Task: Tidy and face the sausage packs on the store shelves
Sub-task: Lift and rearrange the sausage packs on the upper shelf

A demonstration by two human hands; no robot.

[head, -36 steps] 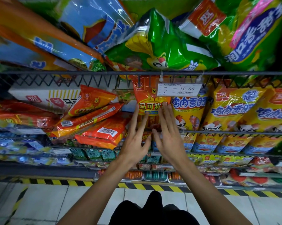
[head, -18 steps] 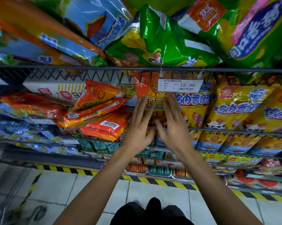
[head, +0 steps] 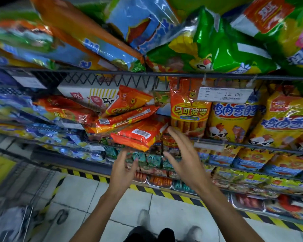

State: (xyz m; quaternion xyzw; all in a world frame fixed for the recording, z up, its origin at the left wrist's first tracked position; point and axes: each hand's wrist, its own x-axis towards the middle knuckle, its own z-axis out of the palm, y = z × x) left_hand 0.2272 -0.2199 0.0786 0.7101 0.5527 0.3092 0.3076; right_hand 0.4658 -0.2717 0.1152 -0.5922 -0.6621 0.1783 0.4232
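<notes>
An orange sausage pack (head: 188, 109) stands upright on the middle wire shelf (head: 252, 145), facing out, beside a row of yellow chicken sausage packs (head: 232, 119). Left of it, three orange packs (head: 129, 119) lie tilted in a loose heap, the lowest one (head: 138, 135) overhanging the shelf edge. My right hand (head: 184, 159) hovers just below the upright pack, fingers spread, holding nothing. My left hand (head: 124, 170) is lower, under the heap's lowest pack, fingers relaxed and empty.
A price tag (head: 224, 95) reading 12.00 hangs from the upper shelf rail. Large green, blue and orange bags (head: 208, 48) crowd the top shelf. Lower shelves hold small packs and trays (head: 159, 180). A trolley (head: 13, 198) stands at the lower left on the tiled floor.
Both hands have come down off the upright orange pack and moved apart, the left one toward the tilted heap. The view has swung left and down.
</notes>
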